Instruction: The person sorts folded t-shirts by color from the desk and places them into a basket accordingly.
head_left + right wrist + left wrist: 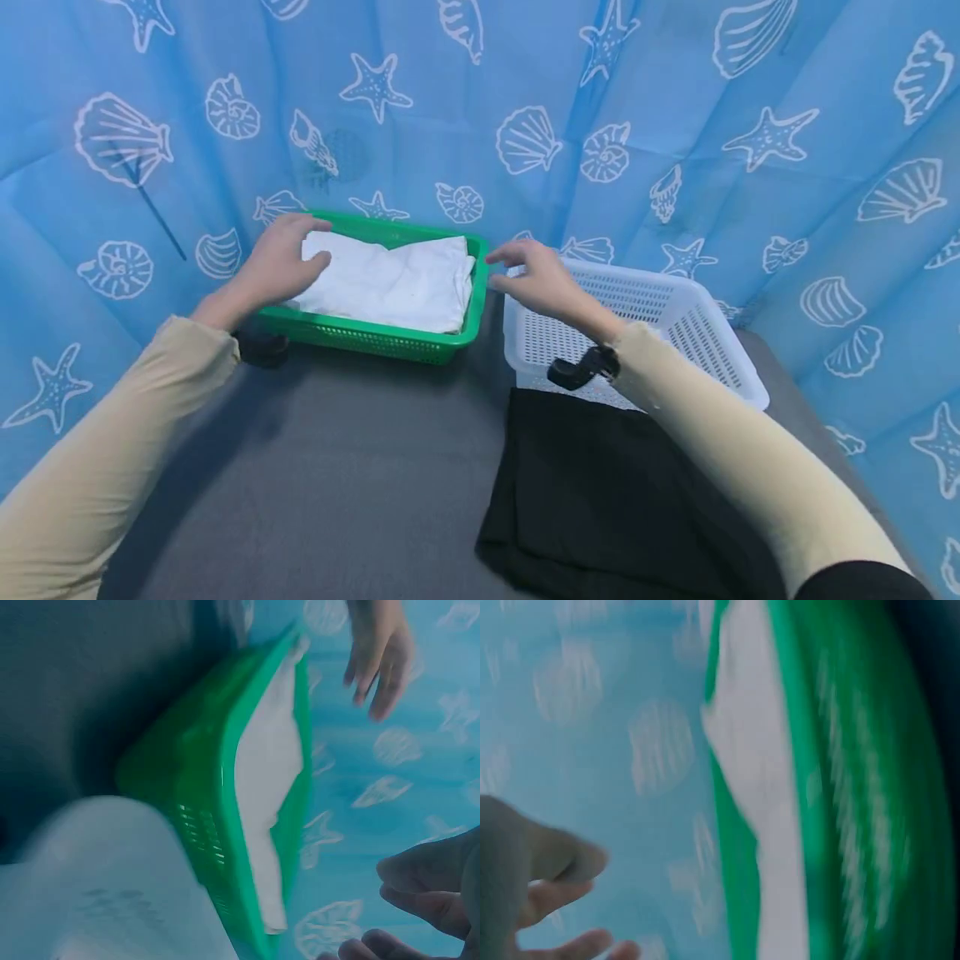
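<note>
The left hand [279,265] is hovering with relaxed, spread fingers over the near-left corner of the folded white cloth [390,283], which is lying inside the green basket [375,337]; whether the fingertips are touching the cloth I cannot tell. The right hand [542,279] is reaching, fingers loosely extended and holding nothing, between the green basket's right rim and the white basket [705,333] beneath its wrist. A folded black cloth [600,500] is lying on the grey worktop [322,467] under the right forearm. One risk, I judge: a one-corner grab could be unfolding the white cloth, or a nudge could be sliding the light basket.
</note>
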Demonstrator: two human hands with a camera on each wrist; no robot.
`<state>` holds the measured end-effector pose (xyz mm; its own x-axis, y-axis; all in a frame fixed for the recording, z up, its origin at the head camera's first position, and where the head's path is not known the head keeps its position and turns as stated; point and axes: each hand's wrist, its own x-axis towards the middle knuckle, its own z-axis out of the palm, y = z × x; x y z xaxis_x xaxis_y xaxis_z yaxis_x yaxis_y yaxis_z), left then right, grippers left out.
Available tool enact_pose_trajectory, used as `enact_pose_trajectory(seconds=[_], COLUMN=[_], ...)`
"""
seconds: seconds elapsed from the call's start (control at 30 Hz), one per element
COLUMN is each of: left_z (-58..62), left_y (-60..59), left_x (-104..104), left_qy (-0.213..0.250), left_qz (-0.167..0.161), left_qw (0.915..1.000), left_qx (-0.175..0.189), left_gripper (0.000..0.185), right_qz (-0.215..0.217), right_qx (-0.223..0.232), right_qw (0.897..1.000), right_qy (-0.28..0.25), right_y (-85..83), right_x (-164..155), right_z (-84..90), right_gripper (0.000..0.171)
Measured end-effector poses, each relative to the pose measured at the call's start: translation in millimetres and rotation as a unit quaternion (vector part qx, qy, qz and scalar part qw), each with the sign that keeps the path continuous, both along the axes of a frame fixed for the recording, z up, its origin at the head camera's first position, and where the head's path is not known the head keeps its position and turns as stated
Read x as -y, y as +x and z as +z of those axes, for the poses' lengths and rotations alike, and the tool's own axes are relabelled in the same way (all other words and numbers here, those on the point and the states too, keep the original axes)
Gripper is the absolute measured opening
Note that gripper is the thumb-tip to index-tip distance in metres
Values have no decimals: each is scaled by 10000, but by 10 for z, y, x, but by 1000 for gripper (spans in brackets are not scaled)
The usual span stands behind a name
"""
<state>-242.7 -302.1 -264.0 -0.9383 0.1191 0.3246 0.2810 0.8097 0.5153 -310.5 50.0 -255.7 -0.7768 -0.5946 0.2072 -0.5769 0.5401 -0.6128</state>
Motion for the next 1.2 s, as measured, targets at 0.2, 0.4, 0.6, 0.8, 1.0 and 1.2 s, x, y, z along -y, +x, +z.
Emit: enact_pose_trajectory(seconds=[0.2, 0.4, 0.6, 0.8, 1.0, 1.2], left_z=[-291, -615, -900, -1112, -1261, -1304], left_y=[518, 896, 969, 951, 869, 851], left_x=[-838, -1387, -1797, -2125, -2339, -2427], left_qy=[926, 1604, 1858, 2059, 2717, 3018], left_qz=[-898, -1553, -1757, -1573, -1235, -1162], left_qw=[9869, 9715, 9388, 9242, 9152, 9263], left_qx=[-969, 791, 2307, 2806, 2709, 1935], left_gripper=[30, 33, 47, 55, 53, 42], right_qz=[-320, -110, 168, 1124, 732, -713], right_qx=[444, 452, 805, 1642, 1689, 875], right_qw=[9957, 9953, 9927, 9776, 9828, 9899], right_qy=[-753, -850, -884, -688, 120, 862], right_y=[561, 926, 1101, 1147, 1144, 1195], right_x=[-800, -1515, -2116, -2597, -2841, -2961], right_z=[105, -3, -165, -281, -461, -742], right_gripper=[27, 18, 18, 23, 22, 34])
